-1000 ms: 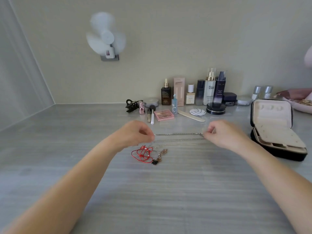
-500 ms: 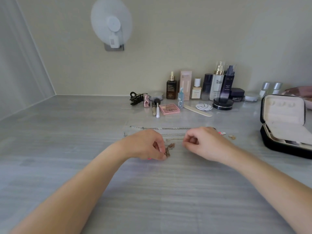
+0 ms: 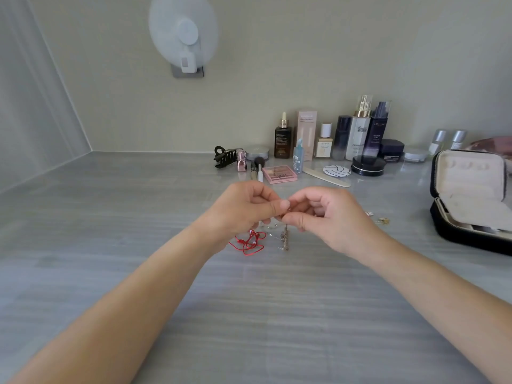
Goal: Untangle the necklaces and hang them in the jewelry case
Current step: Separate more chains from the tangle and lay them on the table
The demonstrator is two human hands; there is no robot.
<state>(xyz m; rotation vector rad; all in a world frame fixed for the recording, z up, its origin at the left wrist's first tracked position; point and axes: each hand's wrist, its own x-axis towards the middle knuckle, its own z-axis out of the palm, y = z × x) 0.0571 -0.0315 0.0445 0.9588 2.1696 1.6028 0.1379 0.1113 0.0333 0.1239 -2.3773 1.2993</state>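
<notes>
Pinching a thin chain (image 3: 285, 236) between them, the left hand (image 3: 243, 209) and right hand (image 3: 329, 214) are working above the table; the red cord necklace (image 3: 249, 242) is lying beneath, and the open jewelry case (image 3: 471, 200) is holding nothing hung yet.

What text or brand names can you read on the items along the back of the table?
"L'ORÉAL" and "REVITA LIFT": on the dark purple bottle.
"H": large letter on the white pump bottle; its smaller print is blurred.
Dark dropper bottle, pink box, small cream bottle, dark jar: print too small to read.
Jewelry case: no text visible.
</notes>
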